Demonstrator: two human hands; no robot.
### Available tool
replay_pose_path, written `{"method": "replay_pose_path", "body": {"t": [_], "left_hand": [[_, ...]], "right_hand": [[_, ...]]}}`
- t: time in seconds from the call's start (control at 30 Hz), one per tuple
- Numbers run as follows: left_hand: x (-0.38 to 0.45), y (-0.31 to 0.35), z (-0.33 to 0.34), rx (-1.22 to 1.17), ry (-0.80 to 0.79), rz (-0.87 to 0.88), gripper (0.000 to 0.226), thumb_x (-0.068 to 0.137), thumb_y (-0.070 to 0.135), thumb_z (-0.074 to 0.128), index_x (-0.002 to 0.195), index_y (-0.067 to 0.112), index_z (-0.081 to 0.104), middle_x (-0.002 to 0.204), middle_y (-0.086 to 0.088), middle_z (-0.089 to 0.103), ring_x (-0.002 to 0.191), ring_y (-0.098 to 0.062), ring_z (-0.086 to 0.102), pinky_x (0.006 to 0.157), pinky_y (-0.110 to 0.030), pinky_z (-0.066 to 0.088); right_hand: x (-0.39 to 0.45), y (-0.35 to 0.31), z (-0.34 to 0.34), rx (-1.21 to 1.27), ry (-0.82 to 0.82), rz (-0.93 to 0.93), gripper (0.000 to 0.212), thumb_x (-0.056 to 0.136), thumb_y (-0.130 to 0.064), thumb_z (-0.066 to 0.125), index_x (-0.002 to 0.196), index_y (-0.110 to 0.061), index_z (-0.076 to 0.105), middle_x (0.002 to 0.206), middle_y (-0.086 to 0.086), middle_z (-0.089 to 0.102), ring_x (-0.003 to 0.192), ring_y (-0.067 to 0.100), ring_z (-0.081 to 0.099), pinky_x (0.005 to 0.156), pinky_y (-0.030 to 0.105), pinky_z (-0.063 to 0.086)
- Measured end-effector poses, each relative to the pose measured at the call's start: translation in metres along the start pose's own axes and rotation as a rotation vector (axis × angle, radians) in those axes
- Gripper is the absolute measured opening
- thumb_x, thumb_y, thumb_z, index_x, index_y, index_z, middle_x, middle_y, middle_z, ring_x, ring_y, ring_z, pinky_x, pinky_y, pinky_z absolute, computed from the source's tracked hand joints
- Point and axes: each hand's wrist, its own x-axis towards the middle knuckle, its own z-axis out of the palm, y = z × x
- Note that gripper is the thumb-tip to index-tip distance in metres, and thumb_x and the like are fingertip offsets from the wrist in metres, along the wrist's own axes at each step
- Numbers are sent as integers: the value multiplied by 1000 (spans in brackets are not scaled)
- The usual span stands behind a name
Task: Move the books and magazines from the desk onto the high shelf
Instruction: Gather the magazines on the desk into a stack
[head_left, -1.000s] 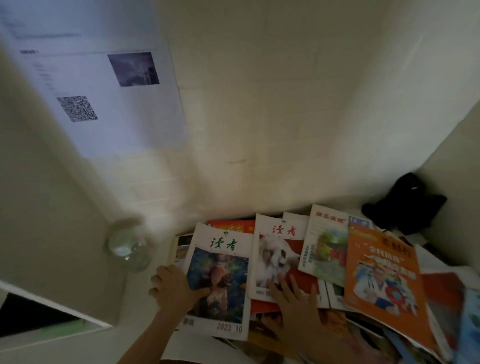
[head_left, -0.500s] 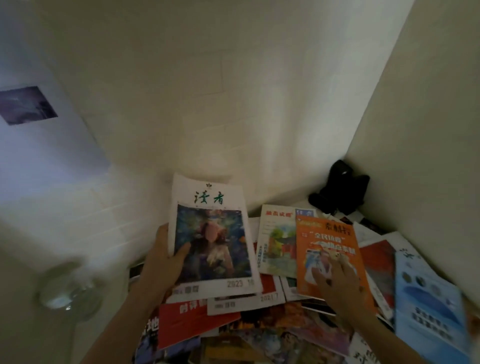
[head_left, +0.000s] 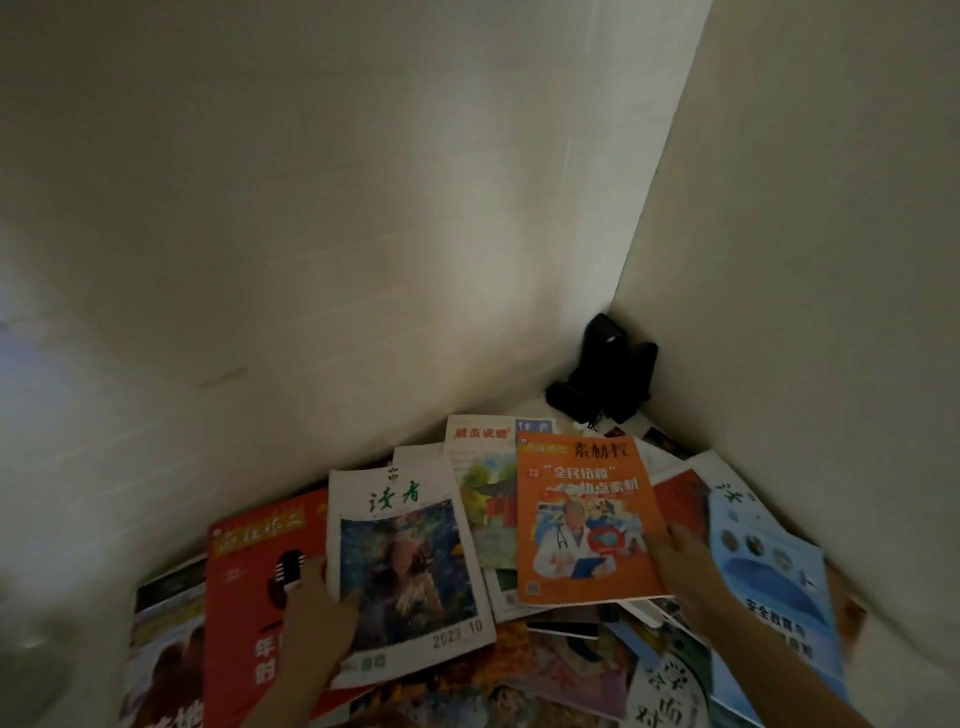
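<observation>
Several magazines lie spread over a surface in a wall corner. My left hand (head_left: 318, 618) grips the left edge of a white magazine (head_left: 410, 566) with green characters and a blue painted cover, thumb on top. My right hand (head_left: 680, 566) holds the right edge of an orange magazine (head_left: 582, 519) showing a doctor. A red magazine (head_left: 244, 597) lies under the white one at the left. A light blue magazine (head_left: 774, 587) lies at the right. A white and green one (head_left: 483, 488) sits behind, between the two held ones.
A black object (head_left: 608, 374) with cables stands in the far corner where the back wall (head_left: 363, 234) meets the right wall (head_left: 831, 286). More magazines (head_left: 545, 680) overlap along the bottom edge. The scene is dim.
The view swung right toward the corner. My right hand shifted from the orange magazine's cover to its right edge. My left hand keeps its hold on the white magazine, which now sits lower.
</observation>
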Motion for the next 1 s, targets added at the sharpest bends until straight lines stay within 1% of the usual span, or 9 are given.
{"method": "replay_pose_path", "body": {"t": [0.17,0.23,0.33,0.47,0.57,0.67,0.8,0.9,1.0], "left_hand": [[7,5,-3,-276,-55,-168,62,80,1,73,133,3,39,111,-16,56,91,-35,59,77,-44,52],[12,0,-7,-350,-92,-217,53,81,1,72,128,1,47,113,-18,60,95,-36,61,81,-45,53],[15,-9,-17,-471,-178,-303,26,86,5,69,109,-4,63,103,-28,66,93,-45,64,82,-60,54],[-4,0,-30,-312,-107,-69,17,98,14,52,114,10,47,100,-10,59,89,-32,61,75,-44,53],[-8,3,-35,-165,-91,152,23,101,15,43,120,18,31,94,-1,50,77,-19,57,67,-34,51],[-8,2,-35,-127,-106,180,32,101,15,42,130,15,31,94,-2,52,73,-18,56,59,-28,48],[-8,-10,-32,-232,-121,84,35,102,16,40,136,16,31,99,1,52,81,-20,56,81,-45,52],[-9,-20,-30,-326,-143,10,44,102,19,40,145,18,27,117,-4,51,98,-24,56,88,-43,50],[-10,-26,-30,-399,-156,-29,45,103,26,39,146,25,25,120,-4,53,100,-23,59,88,-43,52]], "right_hand": [[-14,-30,9,83,96,-121,18,99,-26,48,106,-13,58,95,13,67,80,25,66,68,37,54],[-16,-45,27,122,34,-104,17,100,-27,47,109,-15,55,96,9,65,84,24,66,64,31,51],[-17,-62,61,80,-12,-105,16,98,-30,52,109,-18,52,96,7,62,83,23,65,64,30,51],[-9,-60,89,-197,-25,-85,8,91,-14,57,95,-7,56,99,14,63,73,19,59,61,27,49],[-2,-64,93,-206,-10,-35,24,88,-17,61,107,-5,57,105,15,63,81,25,61,65,29,48],[1,-75,94,-84,-43,83,28,83,-16,69,104,-7,54,97,13,65,82,27,64,69,37,55],[-11,-84,91,-63,-192,40,13,92,-16,60,102,-16,52,94,6,62,82,23,62,75,36,54],[-12,-86,69,-217,-133,-152,19,97,-16,51,116,-11,51,106,11,65,86,27,66,78,44,56],[-31,-102,39,-48,-180,-182,22,98,-16,51,120,-18,49,105,10,65,84,31,68,74,48,57]]}}
